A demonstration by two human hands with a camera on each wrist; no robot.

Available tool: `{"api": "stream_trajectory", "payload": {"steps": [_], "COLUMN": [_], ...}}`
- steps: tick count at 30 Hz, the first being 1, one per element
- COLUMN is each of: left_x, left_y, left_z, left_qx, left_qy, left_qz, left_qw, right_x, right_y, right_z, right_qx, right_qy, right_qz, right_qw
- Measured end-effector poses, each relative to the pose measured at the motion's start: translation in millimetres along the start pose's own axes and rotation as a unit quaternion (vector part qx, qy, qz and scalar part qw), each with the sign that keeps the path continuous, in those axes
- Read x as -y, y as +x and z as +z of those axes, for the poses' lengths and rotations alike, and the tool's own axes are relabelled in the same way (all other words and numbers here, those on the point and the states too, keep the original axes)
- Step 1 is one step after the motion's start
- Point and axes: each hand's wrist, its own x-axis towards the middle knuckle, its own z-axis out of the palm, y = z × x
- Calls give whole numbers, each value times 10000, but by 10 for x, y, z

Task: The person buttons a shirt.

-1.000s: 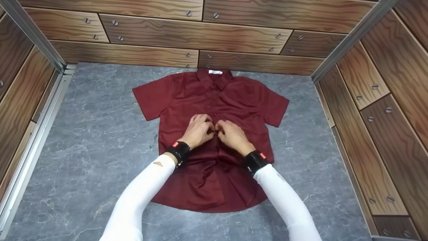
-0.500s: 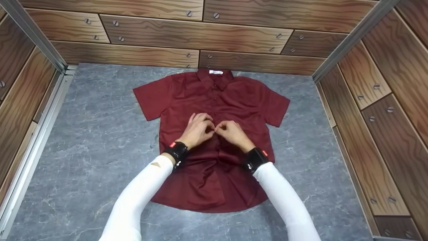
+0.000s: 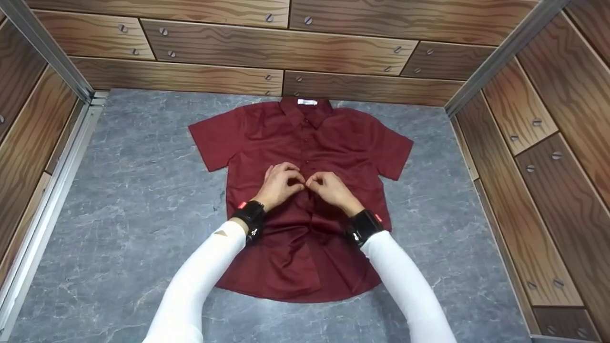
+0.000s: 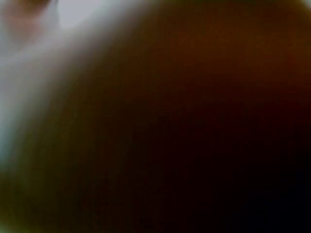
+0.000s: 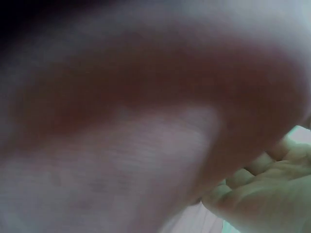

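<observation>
Pinching the maroon shirt (image 3: pixel 299 212) mid-placket (image 3: pixel 305 151), left hand (image 3: pixel 280 186) and right hand (image 3: pixel 332 190) have fingers narrow on cloth. I'd call it light, soft, slightly slippery; the layered front edge should grip best.

Maroon is recorded for the shirt (image 3: pixel 290 224), white for the label (image 3: pixel 307 102) and arm sleeves (image 3: pixel 195 281). Black wristbands (image 3: pixel 366 226) are marked with red. Grey surface (image 3: pixel 152 143) is veined paler; walls (image 3: pixel 281 45) are patterned in brown woodgrain.

Grey marbled surface (image 3: pixel 143 200) boxed in by wood-patterned walls (image 3: pixel 228 43).
Light and dark brown planks (image 3: pixel 557 200) show slotted screw heads (image 3: pixel 308 20); a grey metal post (image 3: pixel 499 57) marks each far corner, and a pale rail (image 3: pixel 47 214) lines the left.
</observation>
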Motion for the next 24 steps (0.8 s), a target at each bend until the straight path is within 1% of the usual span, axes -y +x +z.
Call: {"api": "stream_trajectory", "payload": {"steps": [3, 6, 11, 14, 19, 24], "left_x": [10, 22, 37, 42, 44, 32], "left_y": [4, 4, -2, -5, -8, -6], "left_z": [8, 16, 22, 30, 44, 42], "left_qx": [23, 75, 149, 157, 184, 248], "left_qy": [-101, -173, -166, -181, -180, -109], "left_qz": [-121, -246, -339, -299, -196, -209], "left_qw": [9999, 9995, 9992, 9993, 9995, 9994], "right_x": [1, 5, 23, 25, 5, -11], "right_y": [-5, -25, -65, -71, -66, -60], "right_z": [8, 11, 6, 1, -10, -29], "right_qx": [-66, -133, -145, -95, 12, 90], "right_qy": [-137, -477, -1310, -1605, -1575, -1387], "right_qz": [42, 101, 228, 282, 275, 268], "right_qw": [9999, 9987, 9910, 9866, 9871, 9899]}}
